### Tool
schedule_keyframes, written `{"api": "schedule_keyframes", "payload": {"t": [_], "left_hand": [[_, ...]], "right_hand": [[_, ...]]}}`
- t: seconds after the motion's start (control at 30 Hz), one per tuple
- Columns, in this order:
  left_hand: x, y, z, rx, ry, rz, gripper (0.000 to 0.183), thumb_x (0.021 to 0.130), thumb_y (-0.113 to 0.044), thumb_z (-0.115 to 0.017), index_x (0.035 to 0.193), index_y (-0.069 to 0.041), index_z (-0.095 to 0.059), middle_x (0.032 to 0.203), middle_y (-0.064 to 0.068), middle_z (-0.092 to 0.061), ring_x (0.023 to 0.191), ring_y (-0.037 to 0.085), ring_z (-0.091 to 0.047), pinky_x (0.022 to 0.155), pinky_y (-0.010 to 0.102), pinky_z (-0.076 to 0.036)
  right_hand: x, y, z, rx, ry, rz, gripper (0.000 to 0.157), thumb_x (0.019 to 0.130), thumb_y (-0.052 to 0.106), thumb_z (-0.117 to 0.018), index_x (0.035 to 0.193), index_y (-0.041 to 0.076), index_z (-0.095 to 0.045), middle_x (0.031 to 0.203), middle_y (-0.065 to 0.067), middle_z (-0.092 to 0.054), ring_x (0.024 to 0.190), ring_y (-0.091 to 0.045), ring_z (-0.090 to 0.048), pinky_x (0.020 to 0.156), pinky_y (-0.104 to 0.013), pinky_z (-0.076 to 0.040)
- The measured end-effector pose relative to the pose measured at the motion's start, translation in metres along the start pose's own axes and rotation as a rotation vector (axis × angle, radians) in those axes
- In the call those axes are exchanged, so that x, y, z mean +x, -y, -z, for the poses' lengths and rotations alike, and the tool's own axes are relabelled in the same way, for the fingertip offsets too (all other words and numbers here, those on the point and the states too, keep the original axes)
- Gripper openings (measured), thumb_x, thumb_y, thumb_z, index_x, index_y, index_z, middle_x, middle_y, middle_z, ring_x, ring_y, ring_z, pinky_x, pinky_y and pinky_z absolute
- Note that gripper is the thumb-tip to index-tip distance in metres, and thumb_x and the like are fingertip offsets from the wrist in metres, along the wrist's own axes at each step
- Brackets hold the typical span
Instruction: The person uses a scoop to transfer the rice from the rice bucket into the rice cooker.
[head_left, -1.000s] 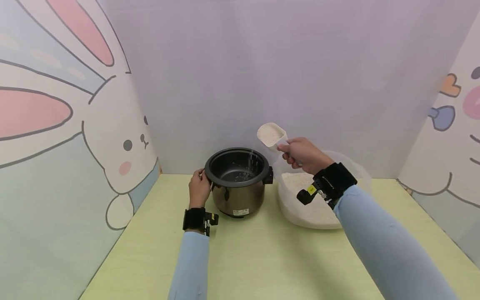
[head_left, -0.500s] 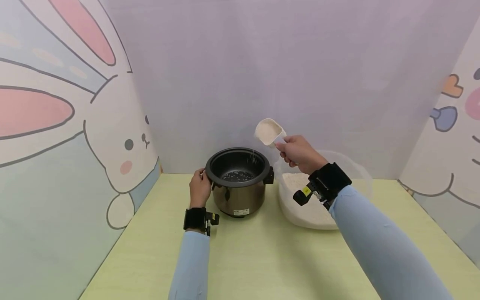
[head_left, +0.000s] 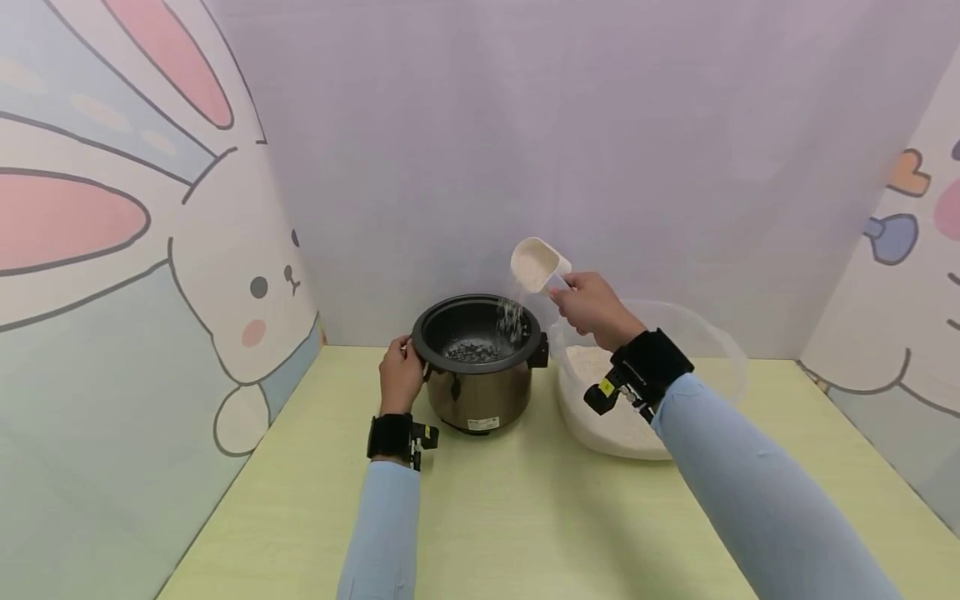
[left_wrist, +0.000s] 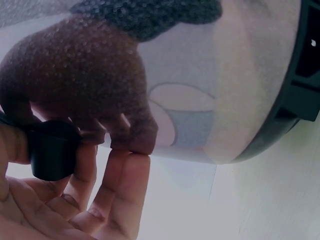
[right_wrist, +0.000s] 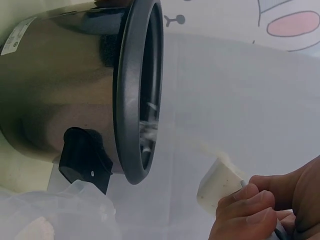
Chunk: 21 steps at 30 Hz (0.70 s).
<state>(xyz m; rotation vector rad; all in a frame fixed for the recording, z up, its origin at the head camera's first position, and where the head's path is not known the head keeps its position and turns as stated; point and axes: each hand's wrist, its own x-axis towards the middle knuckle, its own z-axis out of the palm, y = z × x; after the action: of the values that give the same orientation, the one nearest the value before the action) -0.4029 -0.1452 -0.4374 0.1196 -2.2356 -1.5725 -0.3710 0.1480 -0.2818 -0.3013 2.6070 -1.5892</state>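
Observation:
In the head view, a lidless rice cooker (head_left: 480, 400) with a shiny brown body and black rim stands on the table. My left hand (head_left: 400, 379) grips its left-side handle (left_wrist: 52, 150); in the left wrist view the fingertips touch the cooker's wall. My right hand (head_left: 600, 310) holds a white measuring scoop (head_left: 538, 265) by its handle, tilted above the cooker's right rim. Rice grains (head_left: 512, 321) fall from the scoop into the pot, where some rice (head_left: 472, 351) lies on the dark bottom. The right wrist view shows the scoop apart from the rim.
Right of the cooker stands a translucent tub (head_left: 573, 417) of white rice (head_left: 588, 362), partly hidden by my right arm. Behind is a pale fabric wall (head_left: 420, 167); printed rabbit panels flank the pale green table (head_left: 510, 517).
The scoop has shifted slightly left and tips further, with a thicker stream of rice falling. More grains cover the pot's bottom. My left hand keeps its hold on the cooker.

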Motion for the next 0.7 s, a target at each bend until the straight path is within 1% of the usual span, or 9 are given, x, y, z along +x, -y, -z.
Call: {"api": "schedule_keyframes", "payload": {"t": [0.17, 0.33, 0.5, 0.63, 0.7], "left_hand": [[0.000, -0.001, 0.000, -0.004, -0.003, -0.004, 0.043, 0.111, -0.026, -0.042, 0.139, 0.004, -0.056, 0.125, 0.025, -0.064, 0.104, 0.037, -0.062, 0.081, 0.048, -0.052], [-0.001, -0.002, 0.001, -0.009, -0.001, 0.002, 0.043, 0.111, -0.026, -0.042, 0.140, 0.004, -0.055, 0.126, 0.025, -0.064, 0.104, 0.037, -0.063, 0.080, 0.048, -0.052], [-0.001, -0.002, 0.000, -0.007, -0.004, -0.002, 0.043, 0.111, -0.025, -0.042, 0.139, 0.004, -0.056, 0.125, 0.025, -0.064, 0.102, 0.036, -0.062, 0.079, 0.046, -0.051], [0.000, -0.002, 0.000, -0.015, -0.006, 0.004, 0.043, 0.111, -0.025, -0.042, 0.139, 0.004, -0.056, 0.125, 0.024, -0.064, 0.101, 0.036, -0.062, 0.079, 0.045, -0.051], [0.000, -0.002, 0.000, -0.017, -0.005, 0.010, 0.043, 0.111, -0.026, -0.042, 0.139, 0.004, -0.056, 0.125, 0.024, -0.064, 0.100, 0.035, -0.062, 0.078, 0.044, -0.051]], "right_hand": [[0.004, -0.001, -0.003, -0.069, -0.043, 0.036, 0.023, 0.111, 0.019, -0.042, 0.099, 0.002, -0.052, 0.077, -0.006, -0.042, 0.060, -0.016, -0.029, 0.058, -0.032, -0.030], [0.007, -0.001, -0.007, -0.145, -0.084, 0.074, 0.024, 0.111, 0.020, -0.043, 0.098, 0.001, -0.051, 0.082, -0.009, -0.038, 0.065, -0.020, -0.032, 0.061, -0.034, -0.031], [0.008, -0.001, -0.010, -0.200, -0.097, 0.103, 0.024, 0.112, 0.019, -0.042, 0.101, 0.000, -0.053, 0.081, -0.010, -0.036, 0.065, -0.021, -0.033, 0.063, -0.036, -0.032], [0.007, 0.001, -0.011, -0.232, -0.099, 0.109, 0.024, 0.112, 0.020, -0.042, 0.107, 0.000, -0.055, 0.081, -0.010, -0.038, 0.065, -0.022, -0.036, 0.062, -0.036, -0.033], [0.007, 0.001, -0.012, -0.249, -0.103, 0.114, 0.025, 0.112, 0.020, -0.042, 0.108, 0.000, -0.056, 0.080, -0.010, -0.039, 0.065, -0.022, -0.037, 0.062, -0.036, -0.034]]}}
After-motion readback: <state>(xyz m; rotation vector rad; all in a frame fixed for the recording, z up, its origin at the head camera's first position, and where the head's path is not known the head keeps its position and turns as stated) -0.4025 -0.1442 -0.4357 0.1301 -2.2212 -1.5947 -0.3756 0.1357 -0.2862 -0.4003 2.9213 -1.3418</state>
